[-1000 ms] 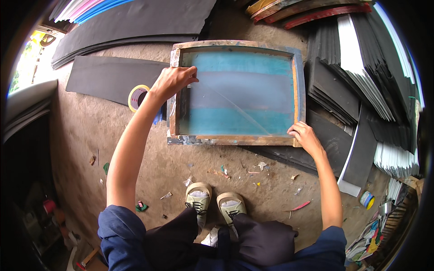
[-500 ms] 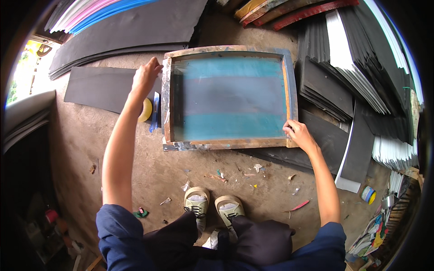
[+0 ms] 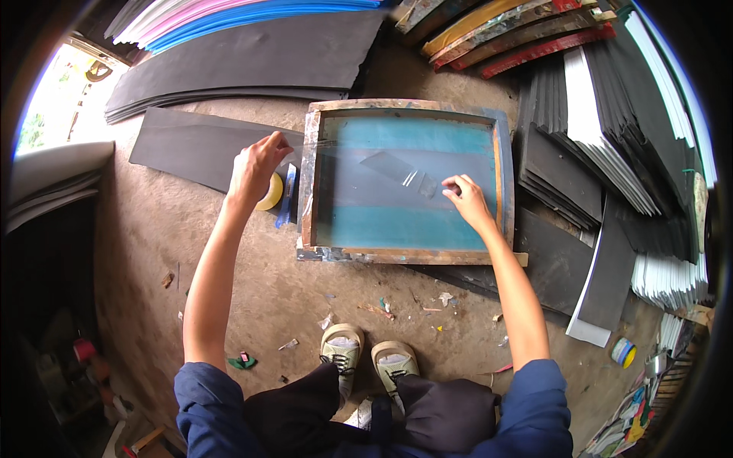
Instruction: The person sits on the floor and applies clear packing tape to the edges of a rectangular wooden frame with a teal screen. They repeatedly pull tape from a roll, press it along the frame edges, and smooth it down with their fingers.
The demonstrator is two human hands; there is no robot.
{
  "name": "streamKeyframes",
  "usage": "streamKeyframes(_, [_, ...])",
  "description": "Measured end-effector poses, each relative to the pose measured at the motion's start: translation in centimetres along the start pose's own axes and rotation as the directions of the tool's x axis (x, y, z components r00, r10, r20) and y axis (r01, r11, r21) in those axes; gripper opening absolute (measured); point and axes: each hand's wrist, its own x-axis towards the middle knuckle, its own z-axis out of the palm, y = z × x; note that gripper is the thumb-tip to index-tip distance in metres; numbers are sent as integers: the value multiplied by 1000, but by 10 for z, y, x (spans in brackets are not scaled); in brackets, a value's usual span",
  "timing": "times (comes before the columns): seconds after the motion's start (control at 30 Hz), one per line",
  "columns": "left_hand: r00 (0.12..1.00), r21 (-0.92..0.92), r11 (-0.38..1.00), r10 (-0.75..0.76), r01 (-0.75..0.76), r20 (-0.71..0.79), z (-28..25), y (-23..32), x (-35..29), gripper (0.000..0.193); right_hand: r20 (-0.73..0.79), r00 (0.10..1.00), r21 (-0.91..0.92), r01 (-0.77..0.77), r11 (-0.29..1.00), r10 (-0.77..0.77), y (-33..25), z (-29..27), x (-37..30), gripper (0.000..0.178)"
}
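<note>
A screen-printing frame point(image 3: 405, 256) with teal mesh and a dark middle band lies in front of me. My left hand point(image 3: 258, 169) is raised beside its left edge, fingers pinched on a see-through end of clear tape. Over the mesh, the clear tape strip point(image 3: 397, 172) shows as a glossy, slanting band. Its right end reaches the pinched fingertips of my right hand point(image 3: 467, 200), which is above the mesh's right half. Part of the strip is too transparent to follow. Below my left hand are a yellow tape roll point(image 3: 272, 192) and a blue cutter knife point(image 3: 286, 200).
Black foam sheets point(image 3: 252, 57) are stacked at the far left, and more black and white sheets point(image 3: 565, 164) stand at the right. Several paint-stained frames point(image 3: 504, 34) lean at the back. Scraps litter the concrete floor point(image 3: 259, 278) near my shoes; a small jar point(image 3: 623, 352) lies at right.
My right hand has moved left from the frame's right edge to above the mesh. My left hand has come slightly lower and to the right. The clear strip now shows over the mesh.
</note>
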Motion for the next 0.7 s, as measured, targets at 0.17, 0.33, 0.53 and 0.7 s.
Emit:
streamKeyframes(0.17, [999, -66, 998, 14, -17, -49, -16, 11, -5, 13, -50, 996, -152, 70, 986, -78, -4, 30, 20, 41])
streamKeyframes(0.33, [1000, -24, 999, -27, 27, 6, -41, 14, -5, 11, -68, 996, -253, 34, 967, -52, -9, 41, 22, 43])
streamKeyframes(0.53, [999, -45, 998, 31, -31, -14, -55, 22, -15, 12, -108, 994, -254, -21, 967, -7, -13, 45, 24, 37])
streamKeyframes(0.7, [1000, -53, 998, 31, -31, -4, -76, 28, -21, 15, -117, 992, -254, -64, 965, 35, -15, 45, 28, 31])
